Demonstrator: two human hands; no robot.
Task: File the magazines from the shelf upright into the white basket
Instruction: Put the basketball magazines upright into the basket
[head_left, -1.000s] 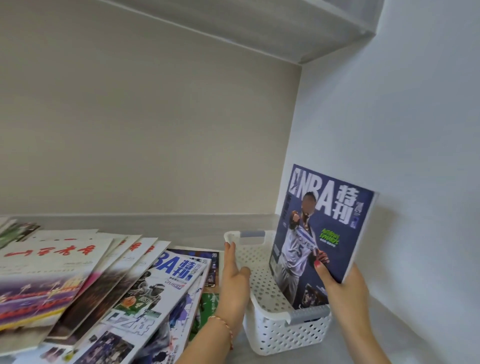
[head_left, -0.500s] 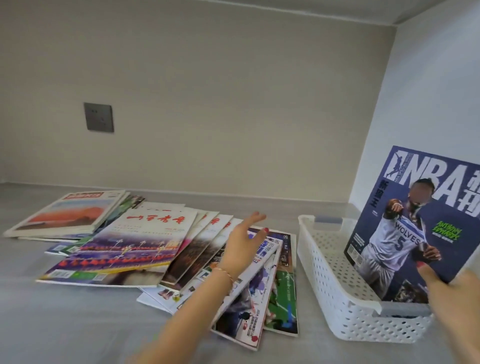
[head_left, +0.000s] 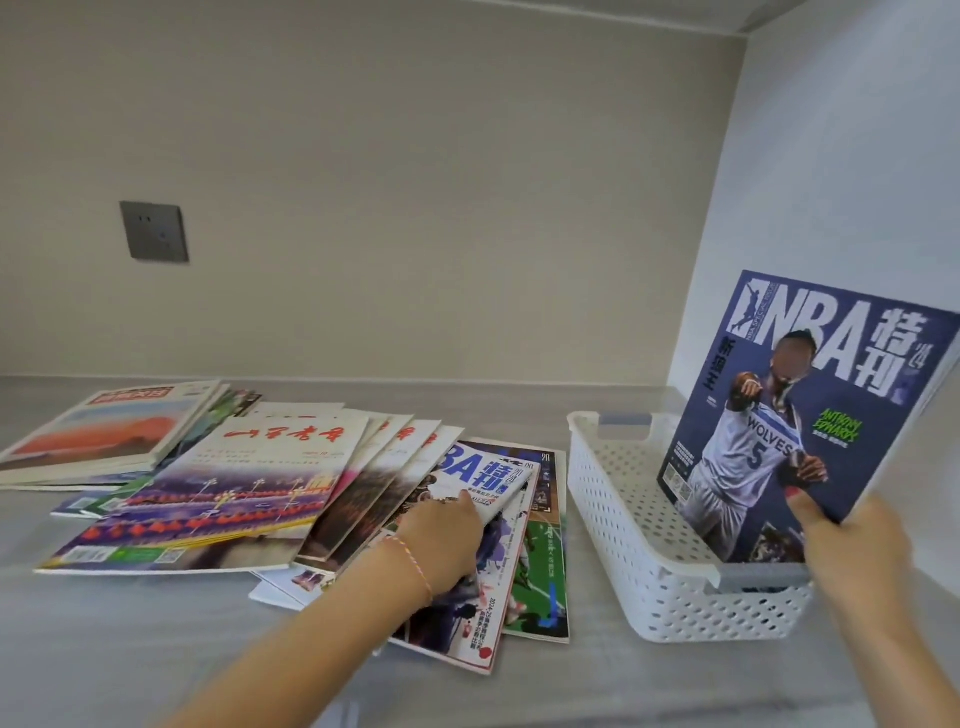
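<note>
A white perforated basket stands on the grey shelf at the right. A dark blue NBA magazine stands upright in it, leaning toward the right wall. My right hand grips its lower right corner, thumb on the cover. Several magazines lie fanned out on the shelf at the left. My left hand rests on a white NBA magazine at the pile's right side, fingers tucked at its edge; whether it grips it is unclear.
A red-titled magazine tops the middle of the pile, and an orange-cover magazine lies at the far left. A grey wall socket sits on the back wall. The white side wall stands close behind the basket.
My left hand left the basket's rim, swung left and dropped onto the white NBA magazine in the pile. The view has turned left. My right hand kept hold of the upright magazine.
</note>
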